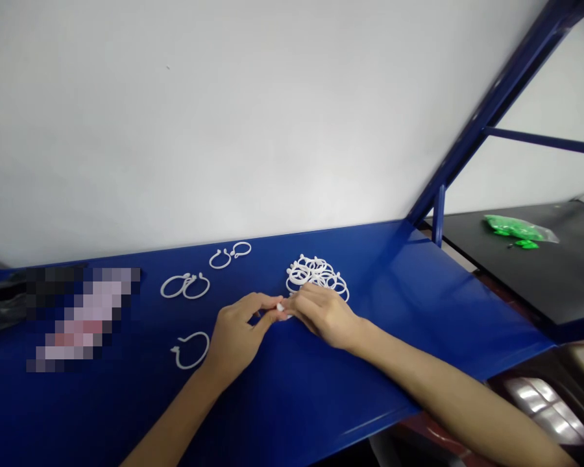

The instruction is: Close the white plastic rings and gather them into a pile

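Note:
My left hand [237, 331] and my right hand [323, 312] meet at the fingertips over the blue table [321, 402]. Both pinch a small white plastic ring piece [281, 308] between them; most of it is hidden by the fingers. Just behind my right hand lies a pile of white plastic rings [317, 275]. A single open ring [191, 351] lies left of my left hand. Two linked pairs of rings [185, 286] [230, 255] rest farther back on the left.
A white wall rises behind the table. A blue metal frame post [486, 123] slants up at the right. Beyond it stands a black table [540, 272] with a bag of green pieces [516, 229]. A blurred patch covers the table's left part.

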Motion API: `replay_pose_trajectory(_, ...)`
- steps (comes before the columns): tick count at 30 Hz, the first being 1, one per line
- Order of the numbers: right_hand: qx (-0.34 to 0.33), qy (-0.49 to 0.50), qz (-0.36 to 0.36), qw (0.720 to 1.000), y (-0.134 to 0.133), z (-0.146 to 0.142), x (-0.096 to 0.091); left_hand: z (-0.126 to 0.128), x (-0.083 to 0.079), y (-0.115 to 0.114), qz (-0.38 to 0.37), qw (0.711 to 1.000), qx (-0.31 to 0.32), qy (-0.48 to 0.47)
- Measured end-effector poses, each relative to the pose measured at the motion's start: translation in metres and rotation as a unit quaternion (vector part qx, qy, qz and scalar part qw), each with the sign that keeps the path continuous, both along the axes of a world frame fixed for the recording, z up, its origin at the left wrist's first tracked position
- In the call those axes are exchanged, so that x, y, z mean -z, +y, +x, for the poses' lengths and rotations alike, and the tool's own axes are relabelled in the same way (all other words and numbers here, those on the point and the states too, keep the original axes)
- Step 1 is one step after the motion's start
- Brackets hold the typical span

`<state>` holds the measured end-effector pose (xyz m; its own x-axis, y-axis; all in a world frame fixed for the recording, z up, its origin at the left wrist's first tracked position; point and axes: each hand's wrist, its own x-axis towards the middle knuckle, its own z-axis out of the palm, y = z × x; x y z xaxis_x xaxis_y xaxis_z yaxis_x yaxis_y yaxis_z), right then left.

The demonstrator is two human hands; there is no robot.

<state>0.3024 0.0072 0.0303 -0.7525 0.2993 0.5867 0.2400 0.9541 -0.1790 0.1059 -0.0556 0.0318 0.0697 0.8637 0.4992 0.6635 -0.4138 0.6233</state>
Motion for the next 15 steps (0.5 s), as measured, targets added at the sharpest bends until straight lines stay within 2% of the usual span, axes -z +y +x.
replay_pose_trajectory(2,0.043,0.050,-0.017,0.998,0.013,0.003,-0.001,-0.010,0.000,0.006,-0.014,0.998,-0.017,0.065)
replay_pose_trajectory(4,0.129,0.110,-0.041,0.985,0.031,0.012,-0.003,-0.025,0.001,0.013,-0.025,0.984,-0.085,0.153)
replay_pose_trajectory(5,0.183,0.130,-0.053,0.973,0.040,0.018,-0.003,-0.034,0.001,0.016,-0.032,0.969,-0.138,0.201)
replay_pose_trajectory(7,0.279,0.122,-0.093,0.948,0.058,0.033,-0.005,-0.052,0.002,0.019,-0.072,0.920,-0.241,0.300)
replay_pose_trajectory(9,0.357,0.064,-0.180,0.914,0.073,0.048,-0.006,-0.068,0.003,0.020,-0.126,0.877,-0.296,0.356)
replay_pose_trajectory(12,0.378,-0.051,-0.293,0.877,0.083,0.065,-0.010,-0.078,0.003,0.019,-0.172,0.858,-0.294,0.383)
replay_pose_trajectory(15,0.345,-0.102,-0.331,0.873,0.085,0.071,-0.015,-0.076,0.002,0.018,-0.172,0.862,-0.273,0.392)
